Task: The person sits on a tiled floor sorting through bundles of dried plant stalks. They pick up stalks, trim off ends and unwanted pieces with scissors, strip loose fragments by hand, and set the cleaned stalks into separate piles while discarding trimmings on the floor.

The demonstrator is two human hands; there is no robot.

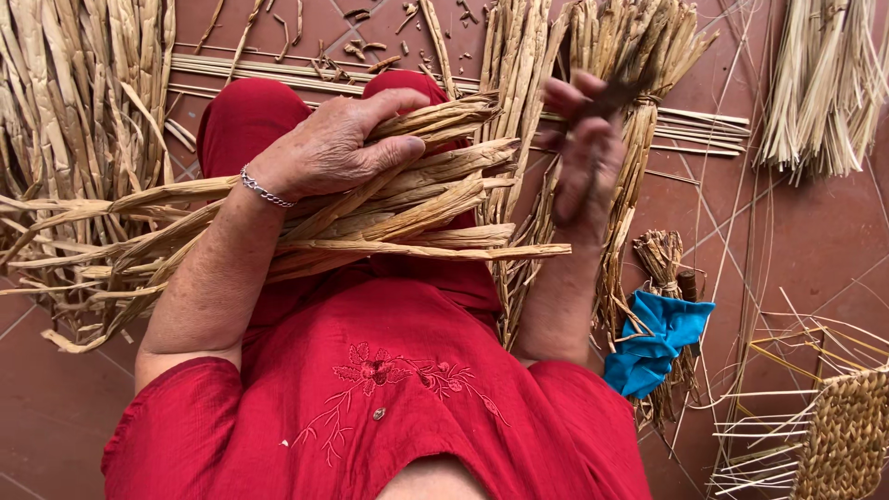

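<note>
The left hand (pixel 338 148) is clamped over a bundle of dried leaf strips (pixel 389 208), fingers wrapped across the top and thumb side pressing the strips together; a silver chain bracelet (pixel 264 192) sits on that wrist. The bundle lies roughly level across the person's lap, its cut ends pointing toward the right of the view and its long loose tails trailing off to the left edge. The right hand (pixel 588 148) is raised just beyond the cut ends of the bundle and is motion-blurred; it appears closed around a dark slender object (pixel 611 97), the kind of which cannot be told, and the exact grip is not clear. The two hands are apart, not touching one another. The person wears a red garment (pixel 398 389) with embroidered flowers on the front. The floor (pixel 815 231) is of reddish-brown tiles. On it, beyond the right hand, stands a tied sheaf of the same dried material (pixel 639 56), and further loose strips lie at the upper left (pixel 74 93). A lighter bunch of fine straw (pixel 824 83) lies at the upper right. A blue cloth (pixel 657 343) lies beside the right forearm, against a small tied bunch. At lower right is a partly woven panel (pixel 847 440) with thin stakes sticking out.
</note>
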